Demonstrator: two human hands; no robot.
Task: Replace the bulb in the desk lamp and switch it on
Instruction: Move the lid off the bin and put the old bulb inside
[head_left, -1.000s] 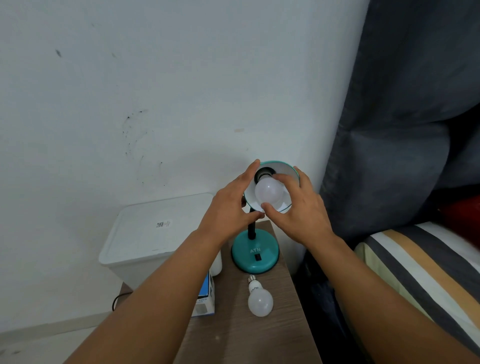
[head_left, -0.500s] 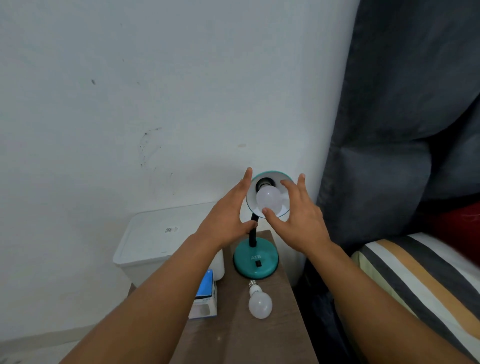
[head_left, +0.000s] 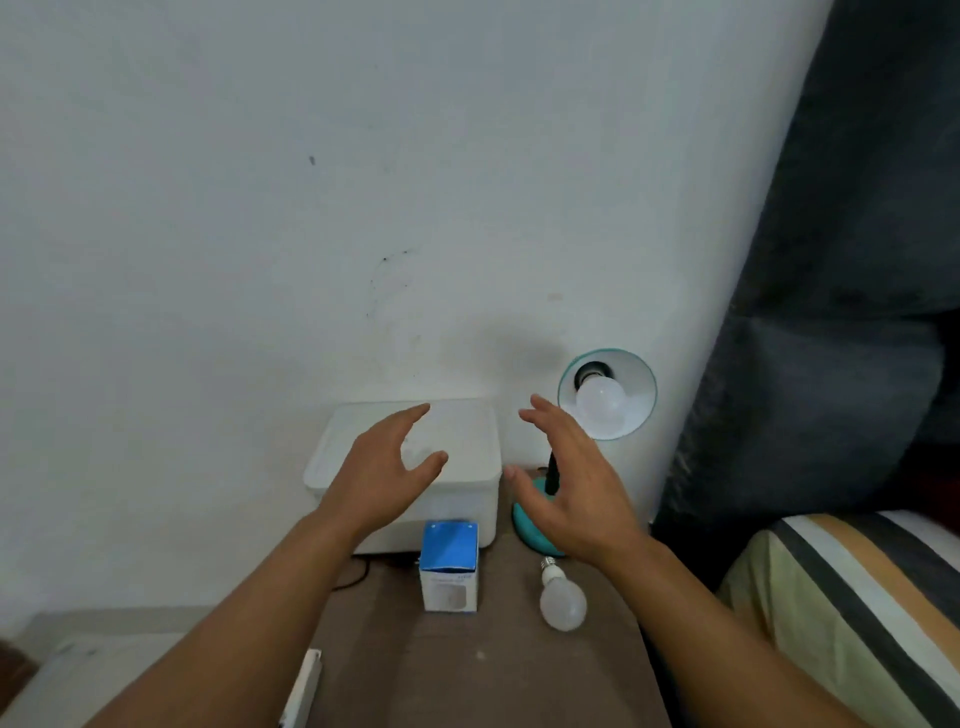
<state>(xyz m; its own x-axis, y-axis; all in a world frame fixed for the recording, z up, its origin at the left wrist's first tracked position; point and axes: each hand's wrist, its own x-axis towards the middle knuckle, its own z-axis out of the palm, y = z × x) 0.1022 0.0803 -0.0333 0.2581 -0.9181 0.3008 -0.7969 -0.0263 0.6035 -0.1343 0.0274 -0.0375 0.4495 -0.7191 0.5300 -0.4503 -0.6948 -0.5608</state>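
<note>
Frosted white bulb (head_left: 600, 407): seated in teal lamp shade (head_left: 640, 387), unlit. Left hand (head_left: 387, 470), right hand (head_left: 571, 486): withdrawn from shade, fingers apart, empty. Second bulb (head_left: 562, 603): lying on brown table (head_left: 478, 670). Outstanding: switching on.

Frosted matt bulb (head_left: 600, 407); wood-grain table (head_left: 467, 670)

We've only got the one view here, a wide-angle head cam looking forward and down at a small wooden bedside table (head_left: 498, 675) pushed against a white wall (head_left: 311, 208). It's close in: both forearms come up from the bottom edge, the teal desk lamp (head_left: 607, 395) sits right of centre, and straight lines bow near the frame edges.
</note>
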